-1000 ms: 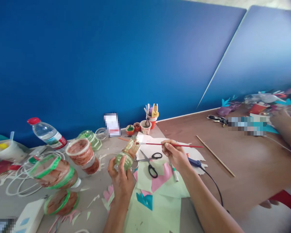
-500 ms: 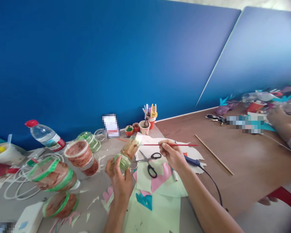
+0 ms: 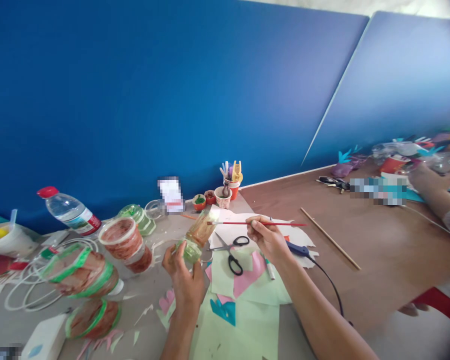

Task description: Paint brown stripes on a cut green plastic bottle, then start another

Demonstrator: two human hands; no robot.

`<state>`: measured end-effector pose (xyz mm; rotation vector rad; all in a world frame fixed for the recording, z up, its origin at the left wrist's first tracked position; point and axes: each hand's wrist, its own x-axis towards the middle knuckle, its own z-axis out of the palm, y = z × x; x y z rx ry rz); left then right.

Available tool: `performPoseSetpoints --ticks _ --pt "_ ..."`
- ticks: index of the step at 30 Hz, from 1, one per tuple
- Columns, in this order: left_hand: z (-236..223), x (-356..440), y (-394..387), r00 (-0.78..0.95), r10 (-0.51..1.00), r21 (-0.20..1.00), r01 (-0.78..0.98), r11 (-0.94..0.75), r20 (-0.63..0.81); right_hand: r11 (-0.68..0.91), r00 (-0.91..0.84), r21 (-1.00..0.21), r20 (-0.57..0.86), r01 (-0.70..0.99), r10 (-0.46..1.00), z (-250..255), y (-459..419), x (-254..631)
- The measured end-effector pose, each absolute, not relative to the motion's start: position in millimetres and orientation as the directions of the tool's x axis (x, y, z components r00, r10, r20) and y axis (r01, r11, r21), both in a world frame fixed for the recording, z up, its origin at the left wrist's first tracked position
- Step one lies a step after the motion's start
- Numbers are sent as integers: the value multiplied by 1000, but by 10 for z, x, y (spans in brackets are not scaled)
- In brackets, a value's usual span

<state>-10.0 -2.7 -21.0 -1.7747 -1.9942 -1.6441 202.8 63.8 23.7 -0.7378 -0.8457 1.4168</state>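
Note:
My left hand (image 3: pixel 183 277) is closed around the green lower end of a small cut plastic bottle (image 3: pixel 196 237), which tilts up and to the right and is partly painted brown. My right hand (image 3: pixel 268 239) pinches a thin red paintbrush (image 3: pixel 258 223) held level, its bristle tip touching the bottle's upper part. Both hands hover above pale green and pink paper sheets (image 3: pixel 243 300) on the grey table.
Black scissors (image 3: pixel 231 252) lie just behind my hands. Brown-and-green painted bottle pieces (image 3: pixel 80 272) and a water bottle (image 3: pixel 70 212) stand at left. Small paint cups (image 3: pixel 223 196) sit by the blue wall. A wooden stick (image 3: pixel 330 239) and a blue corded tool (image 3: pixel 299 249) lie at right; another person's arm (image 3: pixel 437 195) is far right.
The brush tip has slid a little left along the bottle. My left hand and the bottle have shifted slightly lower and left in view.

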Motion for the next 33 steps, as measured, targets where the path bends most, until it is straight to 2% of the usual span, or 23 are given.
performPoseSetpoints --ticks 5,10,22,33 --pt "-213 -124 -15 -395 719 690 706 -162 572 25 -86 -879 74 -476 994 221 619 2022" --pt "-219 -136 -7 -401 705 685 710 -164 585 21 -44 -840 54 -542 998 230 632 2004" --pt "-217 -121 -7 -388 707 679 713 -177 591 24 5 -815 26 -579 1000 210 640 1978" --pt "-207 -135 -6 -410 706 691 707 -154 577 47 -37 -869 75 -492 997 184 585 1921"
